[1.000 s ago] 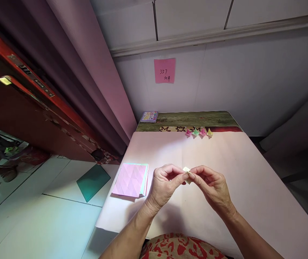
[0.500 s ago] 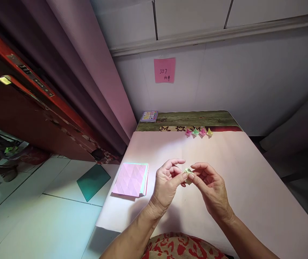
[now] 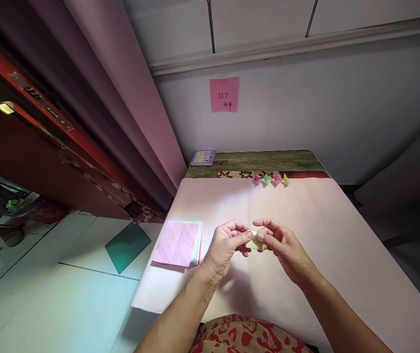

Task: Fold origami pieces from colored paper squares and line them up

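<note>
A yellow paper is pinched between the thumbs and fingers of the left hand and right hand above the cover. Paper squares lie near its left edge; four folded pieces line its far edge.

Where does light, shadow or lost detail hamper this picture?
Head view: light pools around the paper stack; head view: the folded paper between the left hand and right hand is too small to read its creases; head view: a soft shadow lies below them on the table cover, and the far right is dim.
</note>
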A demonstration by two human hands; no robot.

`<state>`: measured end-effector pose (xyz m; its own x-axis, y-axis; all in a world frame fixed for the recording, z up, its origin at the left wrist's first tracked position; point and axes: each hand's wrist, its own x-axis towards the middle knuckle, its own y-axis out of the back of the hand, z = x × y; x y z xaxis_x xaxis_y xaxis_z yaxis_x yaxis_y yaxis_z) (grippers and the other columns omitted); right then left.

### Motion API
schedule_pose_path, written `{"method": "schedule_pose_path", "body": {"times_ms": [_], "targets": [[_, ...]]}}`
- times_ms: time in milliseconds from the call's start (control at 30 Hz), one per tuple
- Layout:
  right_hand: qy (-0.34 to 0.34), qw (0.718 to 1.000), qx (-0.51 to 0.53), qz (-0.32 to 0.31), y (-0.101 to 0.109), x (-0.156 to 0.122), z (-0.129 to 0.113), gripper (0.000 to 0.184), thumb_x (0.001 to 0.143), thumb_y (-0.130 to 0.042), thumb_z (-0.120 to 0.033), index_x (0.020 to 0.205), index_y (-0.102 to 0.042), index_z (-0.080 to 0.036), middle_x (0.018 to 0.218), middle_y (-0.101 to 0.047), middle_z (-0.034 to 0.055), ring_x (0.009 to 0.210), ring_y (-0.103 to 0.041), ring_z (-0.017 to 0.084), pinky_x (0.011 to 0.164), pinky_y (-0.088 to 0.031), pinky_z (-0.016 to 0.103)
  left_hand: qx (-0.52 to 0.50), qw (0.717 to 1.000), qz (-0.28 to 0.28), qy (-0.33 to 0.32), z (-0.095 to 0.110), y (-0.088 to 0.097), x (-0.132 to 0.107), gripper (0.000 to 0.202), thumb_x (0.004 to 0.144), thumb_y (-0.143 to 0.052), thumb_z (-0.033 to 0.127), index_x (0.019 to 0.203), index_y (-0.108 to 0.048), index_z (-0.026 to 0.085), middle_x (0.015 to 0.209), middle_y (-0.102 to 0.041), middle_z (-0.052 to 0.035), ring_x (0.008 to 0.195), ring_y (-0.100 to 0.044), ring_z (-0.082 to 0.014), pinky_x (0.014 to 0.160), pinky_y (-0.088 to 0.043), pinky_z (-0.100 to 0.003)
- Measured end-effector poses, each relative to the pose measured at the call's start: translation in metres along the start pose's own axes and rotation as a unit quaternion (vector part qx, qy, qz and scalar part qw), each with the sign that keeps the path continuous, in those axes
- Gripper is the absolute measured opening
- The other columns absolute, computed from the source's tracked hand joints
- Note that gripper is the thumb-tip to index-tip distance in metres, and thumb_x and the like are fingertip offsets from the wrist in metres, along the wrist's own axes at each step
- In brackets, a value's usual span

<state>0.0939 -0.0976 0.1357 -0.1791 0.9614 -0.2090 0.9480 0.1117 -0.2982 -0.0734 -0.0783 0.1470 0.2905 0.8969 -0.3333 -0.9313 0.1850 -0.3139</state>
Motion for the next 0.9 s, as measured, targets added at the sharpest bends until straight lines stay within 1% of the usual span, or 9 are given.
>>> {"method": "schedule_pose_path", "body": {"times_ms": [67,100,233,300,500,567,667,767,900], "targets": [[0.002,1.0,0.002,0.0,0.0,-0.001,0.001,0.042,0.08,-0.073,-0.049,0.107,-0.062,-0.019,0.079,-0.063,0.0016,0.071,-0.057,0.014,0.071,-0.048,0.029,-0.036,0.999,0.033,-0.011,-0.001,0.0,0.002,0.036,0.064,-0.083,0.036,0.081,-0.062,0.013,0.068,-0.065,-0.0026,0.056,-0.058,-0.0111,0.052,-0.042,-0.022],[0.003,1.0,-0.005,-0.004,0.0,-0.001,0.002,0.04,0.08,-0.073,-0.049,0.103,-0.064,-0.018,0.082,-0.064,0.0028,0.073,-0.057,0.014,0.072,-0.048,0.029,-0.05,0.998,0.044,-0.016,-0.001,-0.001,0.003,0.036,0.063,-0.084,0.035,0.08,-0.061,0.013,0.068,-0.064,-0.0018,0.055,-0.056,-0.0101,0.053,-0.042,-0.022],[0.016,0.998,-0.053,-0.027,0.0,0.0,0.004,0.031,0.076,-0.077,-0.046,0.083,-0.069,-0.016,0.075,-0.062,0.0028,0.07,-0.054,0.014,0.067,-0.045,0.028,-0.088,0.994,0.053,-0.02,0.0,-0.004,0.003,0.033,0.062,-0.084,0.032,0.078,-0.061,0.014,0.068,-0.063,-0.0012,0.055,-0.053,-0.0085,0.054,-0.041,-0.022],[0.026,0.998,-0.055,-0.025,-0.001,0.0,0.005,0.031,0.077,-0.076,-0.046,0.081,-0.07,-0.016,0.072,-0.062,0.0025,0.069,-0.053,0.014,0.067,-0.045,0.029,-0.104,0.993,0.049,-0.015,0.0,-0.005,0.003,0.032,0.062,-0.083,0.031,0.077,-0.061,0.014,0.067,-0.063,-0.001,0.054,-0.052,-0.0082,0.054,-0.04,-0.022],[0.051,0.997,-0.055,-0.021,-0.001,0.0,0.004,0.03,0.077,-0.076,-0.046,0.08,-0.07,-0.017,0.073,-0.065,0.0038,0.071,-0.055,0.016,0.067,-0.047,0.03,-0.13,0.99,0.046,0.012,0.001,-0.007,0.002,0.03,0.057,-0.084,0.024,0.071,-0.061,0.013,0.063,-0.06,0.0002,0.053,-0.051,-0.0079,0.055,-0.038,-0.022],[0.06,0.996,-0.056,-0.033,0.0,-0.001,0.002,0.029,0.078,-0.075,-0.046,0.079,-0.07,-0.018,0.073,-0.065,0.0038,0.071,-0.056,0.016,0.068,-0.048,0.03,-0.137,0.989,0.039,0.025,0.0,-0.006,0.001,0.029,0.057,-0.084,0.023,0.07,-0.061,0.013,0.06,-0.059,0.0007,0.051,-0.051,-0.0075,0.055,-0.037,-0.022],[0.065,0.994,-0.063,-0.067,0.002,-0.002,-0.002,0.027,0.081,-0.072,-0.046,0.08,-0.071,-0.019,0.074,-0.067,0.0038,0.072,-0.058,0.016,0.071,-0.049,0.031,-0.154,0.985,0.008,0.072,-0.001,-0.004,0.001,0.029,0.056,-0.085,0.022,0.069,-0.06,0.014,0.057,-0.058,0.0011,0.048,-0.05,-0.007,0.052,-0.035,-0.021],[0.042,0.993,-0.059,-0.097,0.008,0.001,-0.004,0.027,0.079,-0.074,-0.045,0.079,-0.071,-0.019,0.077,-0.069,0.0039,0.074,-0.06,0.017,0.072,-0.05,0.031,-0.184,0.977,-0.012,0.11,-0.003,-0.001,0.001,0.03,0.055,-0.085,0.019,0.07,-0.06,0.014,0.056,-0.057,0.0021,0.046,-0.048,-0.0056,0.05,-0.032,-0.02],[0.008,0.996,-0.028,-0.078,0.015,0.006,-0.001,0.027,0.069,-0.084,-0.039,0.076,-0.068,-0.019,0.075,-0.068,0.0018,0.071,-0.059,0.016,0.07,-0.049,0.03,-0.196,0.972,-0.023,0.13,-0.005,-0.001,0.0,0.031,0.056,-0.086,0.017,0.073,-0.06,0.014,0.057,-0.058,0.0018,0.046,-0.047,-0.0052,0.049,-0.031,-0.019]]}}
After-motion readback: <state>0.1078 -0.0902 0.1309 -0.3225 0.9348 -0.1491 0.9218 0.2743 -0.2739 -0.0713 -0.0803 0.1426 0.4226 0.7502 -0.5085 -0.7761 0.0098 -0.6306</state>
